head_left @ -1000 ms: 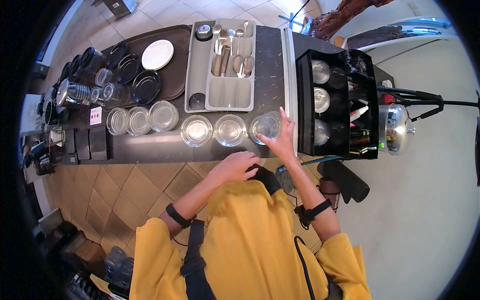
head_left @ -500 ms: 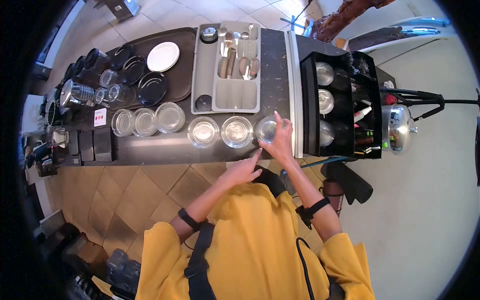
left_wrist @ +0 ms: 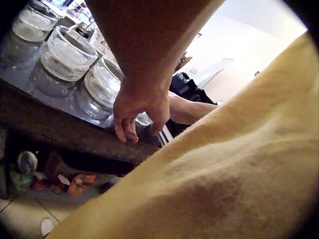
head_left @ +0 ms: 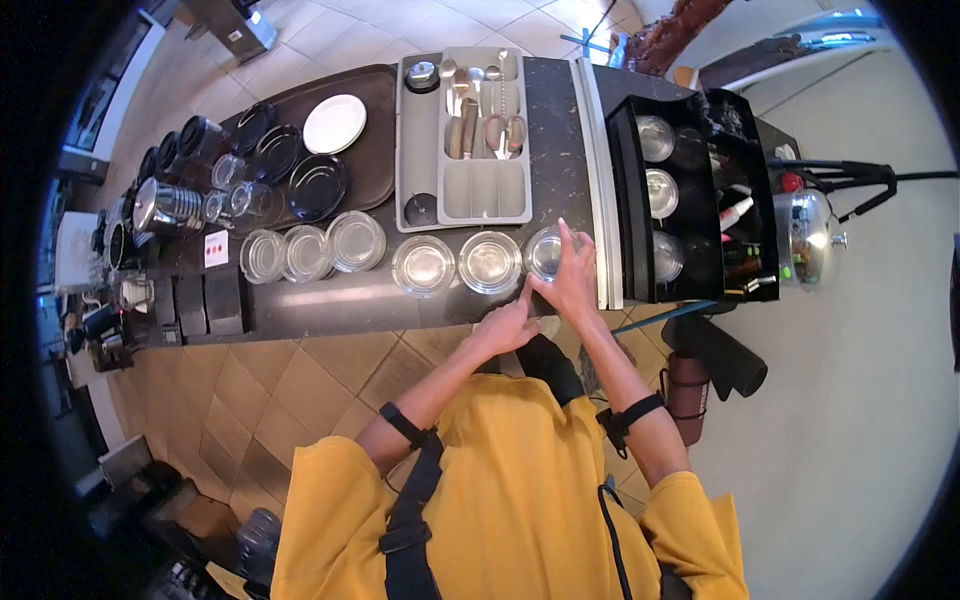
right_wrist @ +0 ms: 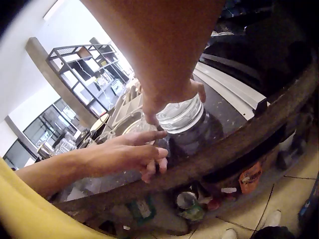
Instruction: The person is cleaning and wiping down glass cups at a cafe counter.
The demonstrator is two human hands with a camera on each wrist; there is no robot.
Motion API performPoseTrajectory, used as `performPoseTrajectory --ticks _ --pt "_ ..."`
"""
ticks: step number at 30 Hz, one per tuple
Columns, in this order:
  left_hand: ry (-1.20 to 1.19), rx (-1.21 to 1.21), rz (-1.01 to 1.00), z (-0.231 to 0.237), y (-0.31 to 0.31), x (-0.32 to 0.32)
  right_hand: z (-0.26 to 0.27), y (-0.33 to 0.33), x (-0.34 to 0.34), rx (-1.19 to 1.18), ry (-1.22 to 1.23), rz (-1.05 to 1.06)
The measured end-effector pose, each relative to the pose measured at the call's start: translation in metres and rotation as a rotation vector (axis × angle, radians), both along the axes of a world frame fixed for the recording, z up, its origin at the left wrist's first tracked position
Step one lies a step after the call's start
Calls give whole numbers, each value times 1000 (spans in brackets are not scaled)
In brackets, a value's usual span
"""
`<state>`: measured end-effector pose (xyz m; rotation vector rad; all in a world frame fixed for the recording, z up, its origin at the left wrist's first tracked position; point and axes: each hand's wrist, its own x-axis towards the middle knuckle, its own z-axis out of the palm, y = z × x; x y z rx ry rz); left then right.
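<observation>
My right hand [head_left: 573, 280] grips a round clear glass container [head_left: 543, 252] from above at the right end of a row, thumb on the near side and fingers spread round its far side. In the right wrist view, its thick rim [right_wrist: 183, 119] shows beneath my fingers. My left hand [head_left: 503, 328] is at the counter's front edge, index finger stretched toward the container's near left side, the other fingers loosely bent, holding nothing. Two similar glass containers, the nearer [head_left: 490, 262] and the farther [head_left: 423, 266], stand to the left.
A grey cutlery tray [head_left: 485, 205] lies behind the row. Three more glass containers [head_left: 356, 242] stand left, before a brown tray [head_left: 375, 160] with black plates and a white plate [head_left: 335, 124]. A black organiser [head_left: 690, 200] stands right, past a pale strip [head_left: 600, 200].
My right hand has brought the glass container down into line with the row. My left hand has moved up and right, index finger out, to beside that container. The head view has shifted slightly.
</observation>
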<state>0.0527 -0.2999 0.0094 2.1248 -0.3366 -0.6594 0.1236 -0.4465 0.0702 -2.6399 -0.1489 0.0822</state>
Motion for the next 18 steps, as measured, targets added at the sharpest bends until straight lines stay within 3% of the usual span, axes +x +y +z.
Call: performPoseTrajectory --ticks 9,14,18 --pt "94 -85 35 1 4 -6 -14 -2 -8 -25 -5 -26" --pt "71 -119 -59 6 14 -23 -4 -4 -30 -26 -41 -151" --pt "96 -118 -187 21 27 -45 0 -23 -86 101 -115 -244"
